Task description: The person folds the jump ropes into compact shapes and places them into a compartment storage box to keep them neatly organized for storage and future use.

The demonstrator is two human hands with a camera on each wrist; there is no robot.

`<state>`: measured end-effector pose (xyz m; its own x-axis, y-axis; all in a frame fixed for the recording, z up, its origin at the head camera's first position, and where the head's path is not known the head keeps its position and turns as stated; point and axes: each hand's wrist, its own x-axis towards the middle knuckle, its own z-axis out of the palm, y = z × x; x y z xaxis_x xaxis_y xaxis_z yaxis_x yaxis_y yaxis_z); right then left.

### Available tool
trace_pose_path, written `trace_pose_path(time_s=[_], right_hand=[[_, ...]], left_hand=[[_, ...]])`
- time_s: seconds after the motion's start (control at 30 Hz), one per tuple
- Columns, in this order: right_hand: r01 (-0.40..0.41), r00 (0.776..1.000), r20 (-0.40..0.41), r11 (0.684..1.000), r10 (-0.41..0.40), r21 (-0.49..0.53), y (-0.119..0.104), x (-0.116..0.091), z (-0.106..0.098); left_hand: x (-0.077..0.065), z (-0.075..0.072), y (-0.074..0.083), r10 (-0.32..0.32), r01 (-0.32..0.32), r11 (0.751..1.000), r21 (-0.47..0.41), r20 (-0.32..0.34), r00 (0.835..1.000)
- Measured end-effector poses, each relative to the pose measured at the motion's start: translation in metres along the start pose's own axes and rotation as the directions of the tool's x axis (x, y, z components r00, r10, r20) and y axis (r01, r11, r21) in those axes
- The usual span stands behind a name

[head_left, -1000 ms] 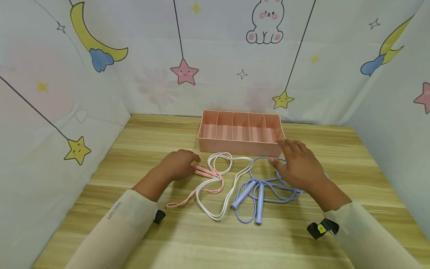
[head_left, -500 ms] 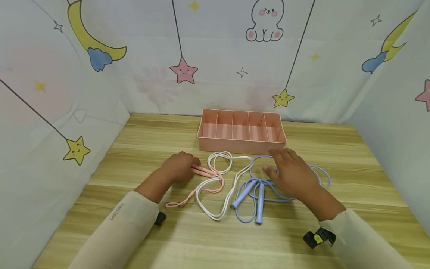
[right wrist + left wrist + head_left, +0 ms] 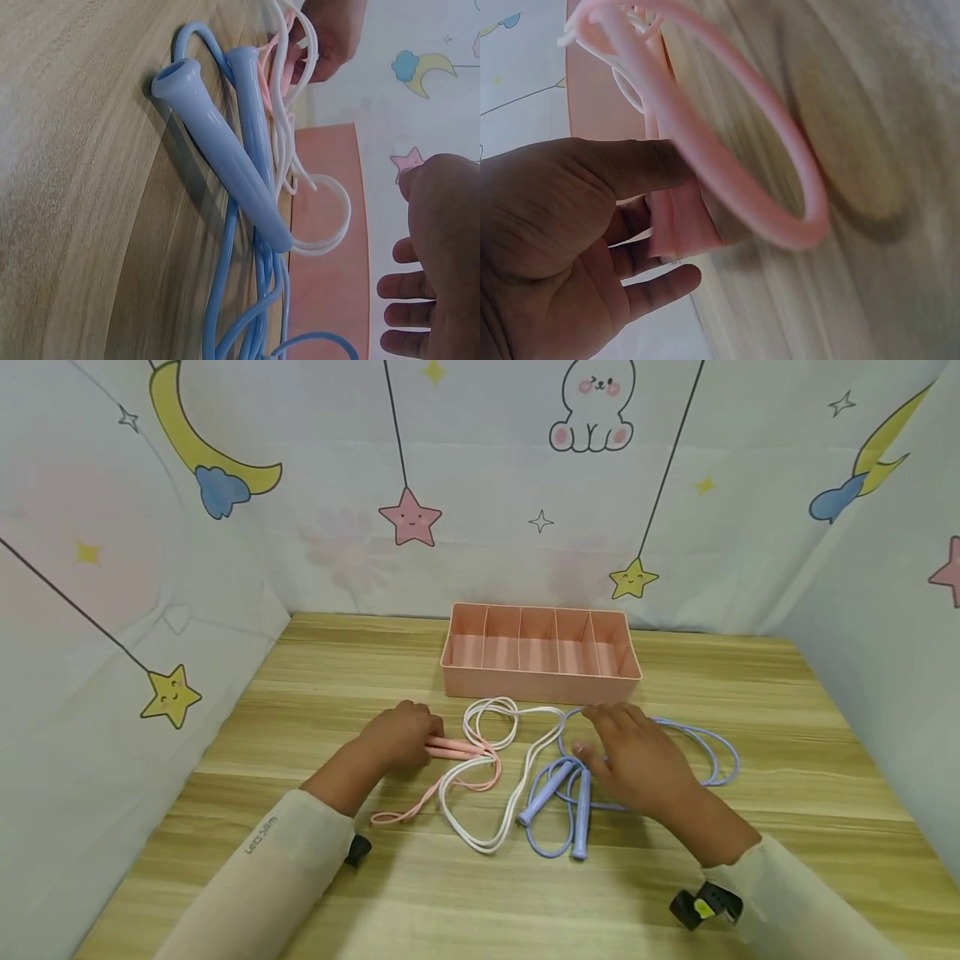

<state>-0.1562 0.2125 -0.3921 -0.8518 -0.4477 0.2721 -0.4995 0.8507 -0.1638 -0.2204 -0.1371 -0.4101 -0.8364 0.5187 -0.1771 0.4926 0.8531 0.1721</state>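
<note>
My left hand point(image 3: 401, 735) pinches the two pink handles point(image 3: 453, 748) of a pink-and-white jump rope, whose white cord point(image 3: 483, 850) lies looped on the table. In the left wrist view, the thumb presses the handles point(image 3: 686, 225) against the fingers, and a pink cord loop point(image 3: 720, 172) arches in front. My right hand point(image 3: 641, 764) hovers over a coiled periwinkle-blue jump rope, fingers extended and holding nothing. Its two blue handles point(image 3: 582, 814) lie left of that hand. The right wrist view shows the fingers point(image 3: 409, 315) apart from the blue rope point(image 3: 259, 300).
Behind the ropes stands a pink box point(image 3: 540, 685) with several compartments, near the back wall. The wooden table point(image 3: 480, 910) is bounded by printed cloth walls at the back and sides. Some blue cord point(image 3: 723, 760) extends to the right of my right hand.
My right hand has moved left and toward me, from beside the box's right corner to over the blue rope near its handles. My left hand has barely shifted and stays at the pink handles.
</note>
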Motion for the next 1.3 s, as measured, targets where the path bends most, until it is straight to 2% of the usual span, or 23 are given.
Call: trace_pose_path(time_s=[0.33, 0.57, 0.67, 0.73, 0.93, 1.03, 1.1, 1.2, 1.3], right_hand=[[0.002, 1.0, 0.03, 1.0, -0.002, 0.001, -0.005, 0.0, 0.001], [0.031, 0.999, 0.017, 0.999, -0.031, -0.008, -0.008, 0.0, 0.002], [0.044, 0.999, 0.005, 0.999, -0.044, -0.01, -0.009, 0.0, 0.002], [0.047, 0.999, -0.002, 0.999, -0.047, -0.011, -0.009, 0.0, 0.002], [0.073, 0.997, -0.022, 0.997, -0.073, 0.009, -0.013, 0.001, 0.005], [0.096, 0.995, -0.047, 0.992, -0.092, 0.085, -0.019, 0.002, 0.005], [0.078, 0.997, -0.039, 0.982, -0.072, 0.175, -0.026, 0.002, 0.005], [-0.016, 0.999, 0.039, 0.934, 0.002, 0.358, -0.038, 0.001, 0.005], [-0.132, 0.989, 0.12, 0.851, 0.081, 0.509, -0.05, 0.001, 0.006]], left_hand=[[-0.005, 0.001, 0.001, -0.011, 0.008, 0.999, 0.037, 0.088, 0.996], [-0.01, 0.001, 0.002, 0.022, -0.026, 0.999, 0.026, 0.152, 0.988], [-0.013, -0.001, 0.002, 0.042, -0.042, 0.999, 0.0, 0.156, 0.987], [-0.015, -0.003, 0.004, 0.054, -0.05, 0.998, -0.033, 0.141, 0.989], [-0.017, -0.004, 0.015, 0.096, -0.093, 0.991, -0.092, 0.036, 0.995], [-0.018, -0.007, 0.024, 0.096, -0.097, 0.985, -0.145, -0.014, 0.995], [-0.019, -0.011, 0.033, 0.088, -0.096, 0.975, -0.203, -0.048, 0.995], [-0.019, -0.014, 0.046, 0.087, -0.112, 0.954, -0.279, -0.102, 0.991], [-0.02, -0.016, 0.059, 0.093, -0.141, 0.936, -0.323, -0.16, 0.983]])
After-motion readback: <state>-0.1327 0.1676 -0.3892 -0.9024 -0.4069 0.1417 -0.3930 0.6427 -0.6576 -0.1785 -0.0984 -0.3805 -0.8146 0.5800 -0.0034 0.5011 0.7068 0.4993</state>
